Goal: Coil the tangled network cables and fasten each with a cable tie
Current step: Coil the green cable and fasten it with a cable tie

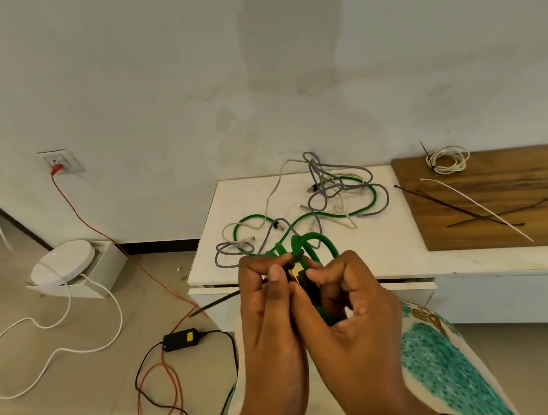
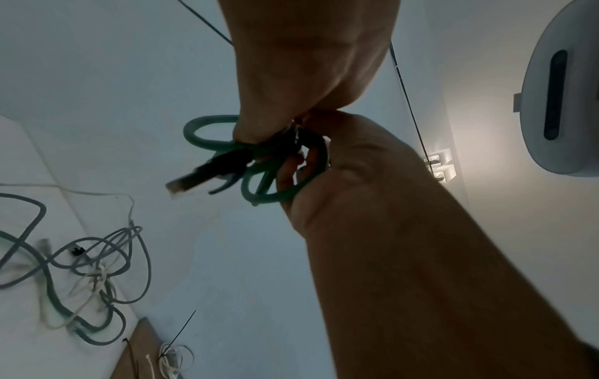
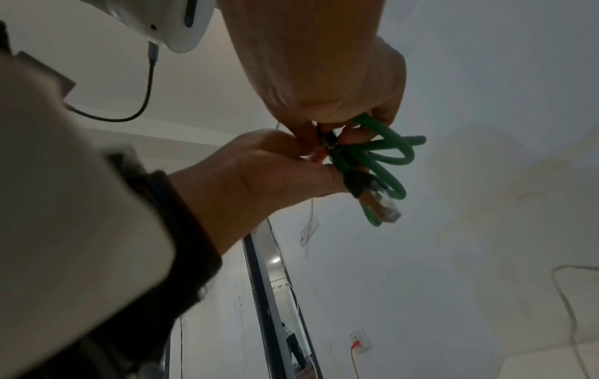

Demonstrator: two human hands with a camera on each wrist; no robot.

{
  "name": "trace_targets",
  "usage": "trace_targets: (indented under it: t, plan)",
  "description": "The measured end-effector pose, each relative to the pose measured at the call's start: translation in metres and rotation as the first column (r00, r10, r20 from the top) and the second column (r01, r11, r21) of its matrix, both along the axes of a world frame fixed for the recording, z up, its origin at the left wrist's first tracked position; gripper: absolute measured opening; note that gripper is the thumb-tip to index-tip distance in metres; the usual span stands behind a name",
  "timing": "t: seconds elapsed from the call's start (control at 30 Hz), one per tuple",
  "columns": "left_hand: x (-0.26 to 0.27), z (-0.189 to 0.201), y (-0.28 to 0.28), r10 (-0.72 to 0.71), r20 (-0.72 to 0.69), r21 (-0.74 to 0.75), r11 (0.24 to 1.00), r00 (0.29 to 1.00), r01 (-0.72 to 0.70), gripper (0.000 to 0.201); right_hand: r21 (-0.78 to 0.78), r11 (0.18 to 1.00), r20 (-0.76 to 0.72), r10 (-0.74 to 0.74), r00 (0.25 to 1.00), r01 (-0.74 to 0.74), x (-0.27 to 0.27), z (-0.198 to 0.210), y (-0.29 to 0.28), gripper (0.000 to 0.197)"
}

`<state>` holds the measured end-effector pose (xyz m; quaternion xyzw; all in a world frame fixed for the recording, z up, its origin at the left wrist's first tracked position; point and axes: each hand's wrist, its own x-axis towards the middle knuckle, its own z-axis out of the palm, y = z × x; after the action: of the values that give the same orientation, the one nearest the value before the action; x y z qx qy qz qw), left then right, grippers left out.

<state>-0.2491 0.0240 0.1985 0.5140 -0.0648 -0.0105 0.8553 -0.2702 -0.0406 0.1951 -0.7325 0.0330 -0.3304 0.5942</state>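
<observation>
Both hands meet in front of the white table, holding a small bundle of green cable with a black plug. My left hand pinches a black cable tie at the bundle; its tail sticks out left. My right hand curls round the green loops. The green cable's far part trails into the tangle of grey and white cables on the table.
A wooden board at the right carries a tied white coil, two loose black ties and a white tie. On the floor at the left are a router box, a black adapter and loose wires.
</observation>
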Motion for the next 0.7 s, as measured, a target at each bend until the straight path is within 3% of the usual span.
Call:
trace_targets:
  t: [0.2, 0.33, 0.43, 0.53, 0.7]
  plan:
    - [-0.002, 0.001, -0.005, 0.051, 0.088, 0.025, 0.998, 0.995, -0.053, 0.016, -0.097, 0.992, 0.052, -0.075, 0.996, 0.080, -0.002, 0.004, 0.000, 0.013]
    - [-0.002, -0.004, -0.005, 0.082, 0.177, 0.176, 0.978, 0.981, -0.113, 0.006, -0.207, 0.971, 0.045, -0.109, 0.993, 0.116, -0.002, 0.002, -0.006, 0.017]
    - [-0.001, -0.001, -0.004, 0.034, 0.250, 0.271, 0.957, 0.968, -0.104, 0.011, -0.241, 0.961, 0.075, -0.118, 0.990, 0.132, -0.004, 0.003, -0.010, 0.016]
    - [0.000, 0.005, -0.001, -0.013, 0.290, 0.330, 0.940, 0.957, -0.087, 0.016, -0.172, 0.981, 0.084, -0.079, 0.993, 0.092, -0.005, 0.002, -0.014, 0.016]
    - [0.000, 0.011, 0.004, -0.109, 0.208, 0.293, 0.955, 0.972, 0.045, 0.017, -0.188, 0.981, 0.045, 0.050, 0.998, -0.041, -0.003, 0.003, -0.022, 0.007]
